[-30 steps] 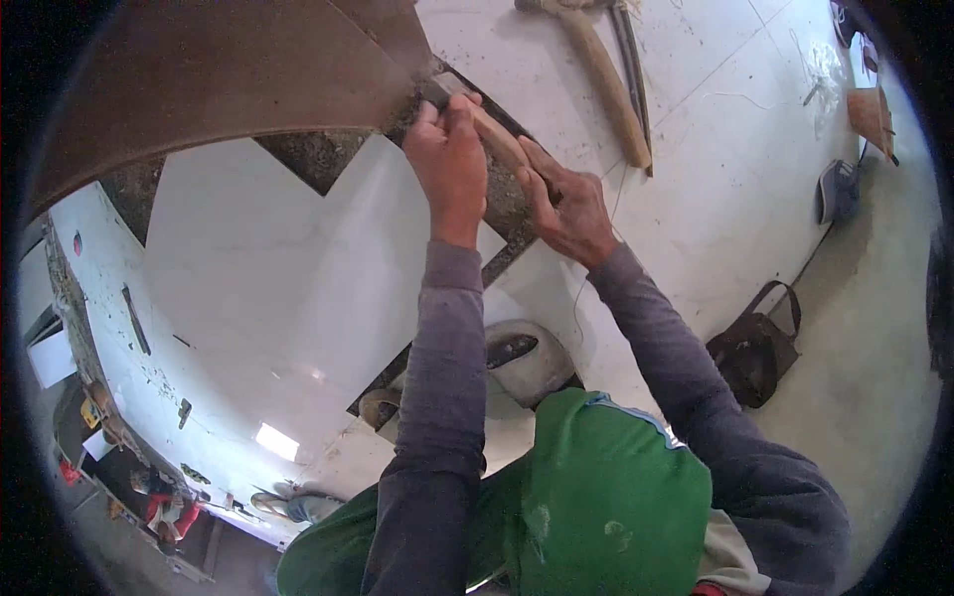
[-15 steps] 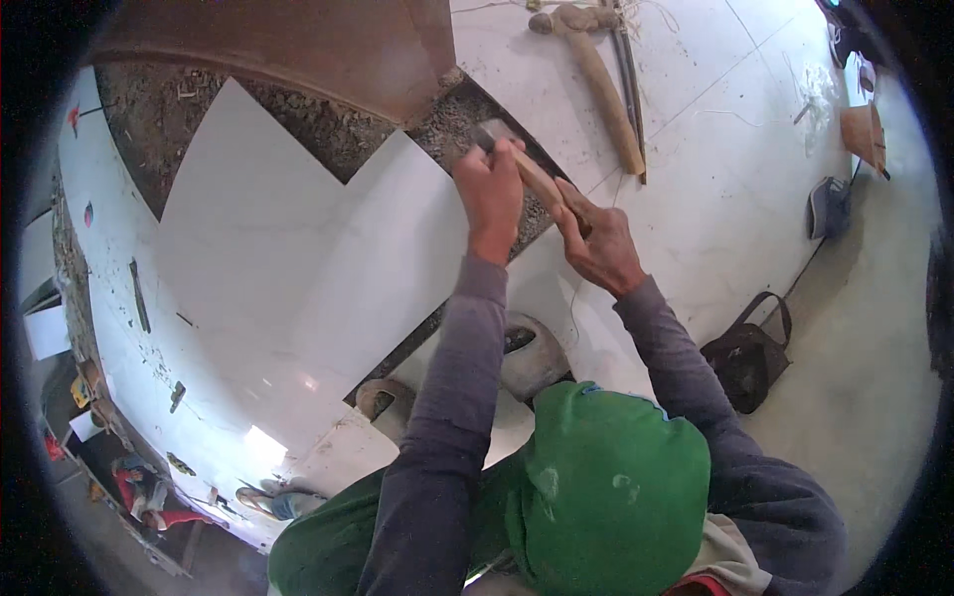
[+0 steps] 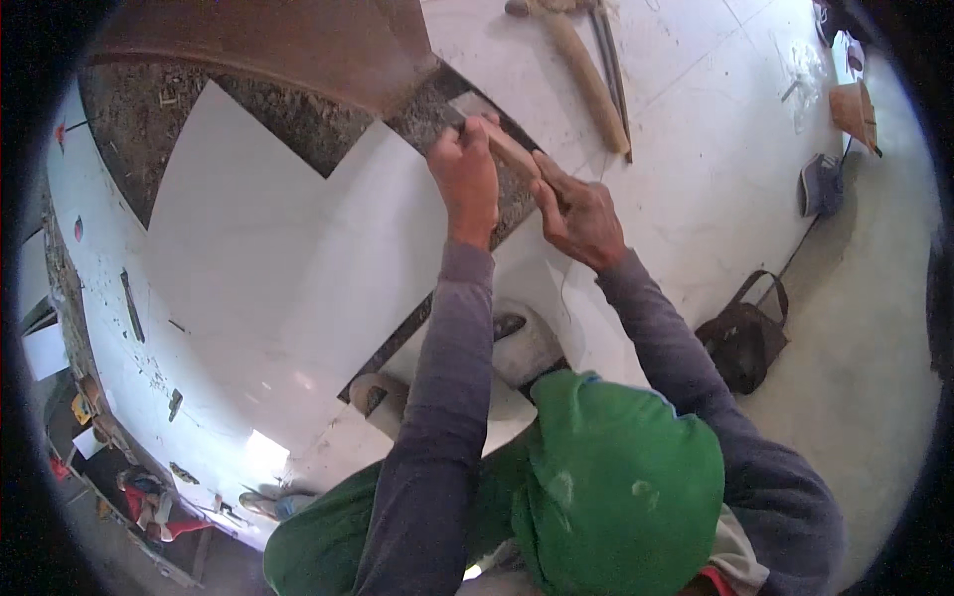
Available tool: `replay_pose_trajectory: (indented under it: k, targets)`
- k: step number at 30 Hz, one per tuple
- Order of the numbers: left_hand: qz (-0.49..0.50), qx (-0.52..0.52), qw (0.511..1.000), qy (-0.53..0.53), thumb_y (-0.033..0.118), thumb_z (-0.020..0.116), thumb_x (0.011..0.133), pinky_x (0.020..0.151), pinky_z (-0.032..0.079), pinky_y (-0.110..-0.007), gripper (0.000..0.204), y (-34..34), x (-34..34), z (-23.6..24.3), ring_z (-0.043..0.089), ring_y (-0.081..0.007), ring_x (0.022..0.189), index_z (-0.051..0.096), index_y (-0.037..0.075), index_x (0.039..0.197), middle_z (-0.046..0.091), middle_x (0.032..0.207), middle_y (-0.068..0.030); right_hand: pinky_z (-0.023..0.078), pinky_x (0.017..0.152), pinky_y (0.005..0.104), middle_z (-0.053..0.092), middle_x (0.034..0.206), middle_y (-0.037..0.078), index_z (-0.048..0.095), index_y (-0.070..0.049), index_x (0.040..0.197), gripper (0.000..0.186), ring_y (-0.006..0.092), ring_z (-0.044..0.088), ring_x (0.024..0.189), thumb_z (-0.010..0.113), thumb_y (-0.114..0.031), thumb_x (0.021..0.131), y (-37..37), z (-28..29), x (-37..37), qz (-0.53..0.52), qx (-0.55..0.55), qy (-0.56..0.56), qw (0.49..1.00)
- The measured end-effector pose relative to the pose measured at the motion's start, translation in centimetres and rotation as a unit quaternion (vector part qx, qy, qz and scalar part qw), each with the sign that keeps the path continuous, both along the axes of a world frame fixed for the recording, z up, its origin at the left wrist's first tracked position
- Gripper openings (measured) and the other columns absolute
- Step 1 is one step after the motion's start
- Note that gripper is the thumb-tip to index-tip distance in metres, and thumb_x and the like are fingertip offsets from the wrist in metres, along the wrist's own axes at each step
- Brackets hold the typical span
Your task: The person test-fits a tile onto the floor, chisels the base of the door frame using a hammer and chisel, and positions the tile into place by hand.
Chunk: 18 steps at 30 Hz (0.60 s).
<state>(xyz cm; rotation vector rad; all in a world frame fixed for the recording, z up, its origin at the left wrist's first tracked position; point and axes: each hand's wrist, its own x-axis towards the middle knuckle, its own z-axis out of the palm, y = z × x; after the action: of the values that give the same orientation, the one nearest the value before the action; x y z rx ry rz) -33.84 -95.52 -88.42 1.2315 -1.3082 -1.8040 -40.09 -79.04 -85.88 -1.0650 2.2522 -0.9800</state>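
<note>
A wooden-handled tool [image 3: 509,149] with a dark grey end lies slantwise between my hands; its exact kind is partly covered by my fingers. My left hand [image 3: 465,179] is closed around it near the grey end. The fingers of my right hand [image 3: 581,211] close on the other end of the wood, nearer to me. Both hands are over a narrow strip of bare rubble [image 3: 515,207] between white tiles. A small pale flat piece [image 3: 472,103] shows beside the grey end. To the left spreads a large white tile [image 3: 268,238] with a notched far edge.
A brown panel [image 3: 268,40] covers the far left, bordered by exposed soil [image 3: 268,104]. A long-handled hammer [image 3: 586,74] and a dark rod [image 3: 614,84] lie at far right. Further right are a black bag [image 3: 745,343], a shoe [image 3: 821,186] and a brown container [image 3: 855,111].
The whole view has shifted slightly, so the floor and hands appear a little further left and higher. Both hands keep their grip on the tool.
</note>
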Motion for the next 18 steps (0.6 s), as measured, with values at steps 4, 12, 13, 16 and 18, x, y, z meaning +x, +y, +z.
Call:
replay_pose_trajectory:
  k: [4, 12, 13, 16, 18]
  targets:
    - [0.041, 0.064, 0.995, 0.061, 0.015, 0.056, 0.106, 0.085, 0.054, -0.032, 0.029, 1.0, 1.3, -1.9, 0.069, -0.0169, 0.090, 0.072, -0.009, 0.105, 0.077, 0.104, -0.0140, 0.057, 0.065, 0.0386, 0.071, 0.081, 0.028, 0.066, 0.000, 0.140, 0.042, 0.0328, 0.073, 0.062, 0.067, -0.012, 0.100, -0.7, 0.3, 0.0, 0.019, 0.032, 0.033, 0.999]
    - [0.031, 0.075, 0.994, 0.073, 0.013, 0.054, 0.107, 0.090, 0.054, -0.033, 0.028, 0.6, 0.9, -2.4, 0.069, -0.0180, 0.095, 0.071, -0.009, 0.109, 0.076, 0.108, -0.0135, 0.057, 0.066, 0.0463, 0.073, 0.082, 0.025, 0.066, -0.007, 0.142, 0.044, 0.0360, 0.073, 0.066, 0.065, -0.022, 0.101, -1.1, -0.5, -0.9, 0.023, 0.031, 0.033, 0.999]
    - [0.032, 0.071, 0.994, 0.073, 0.013, 0.054, 0.107, 0.090, 0.054, -0.033, 0.028, 0.2, 1.0, -2.5, 0.069, -0.0180, 0.095, 0.071, -0.009, 0.109, 0.076, 0.108, -0.0135, 0.057, 0.066, 0.0463, 0.073, 0.082, 0.025, 0.066, -0.007, 0.142, 0.044, 0.0360, 0.073, 0.066, 0.065, -0.022, 0.101, -1.3, -0.4, -0.8, 0.025, 0.028, 0.032, 0.999]
    - [-0.003, 0.095, 0.993, 0.066, 0.020, 0.060, 0.107, 0.095, 0.054, -0.033, 0.029, 0.4, 1.2, -2.6, 0.070, -0.0198, 0.103, 0.070, -0.006, 0.115, 0.075, 0.115, -0.0128, 0.057, 0.065, 0.0385, 0.071, 0.081, 0.029, 0.067, 0.000, 0.139, 0.042, 0.0304, 0.074, 0.064, 0.067, -0.013, 0.099, -1.4, 0.2, -0.8, -0.001, 0.053, -0.012, 0.999]
    - [0.037, 0.104, 0.990, 0.083, 0.012, 0.054, 0.107, 0.090, 0.054, -0.033, 0.026, 0.8, 1.0, -2.3, 0.069, -0.0169, 0.096, 0.071, -0.007, 0.109, 0.074, 0.107, -0.0112, 0.057, 0.066, 0.0390, 0.072, 0.081, 0.029, 0.068, 0.000, 0.138, 0.041, 0.0312, 0.074, 0.064, 0.068, -0.014, 0.099, -1.5, 0.5, -1.1, 0.034, 0.060, 0.029, 0.997]
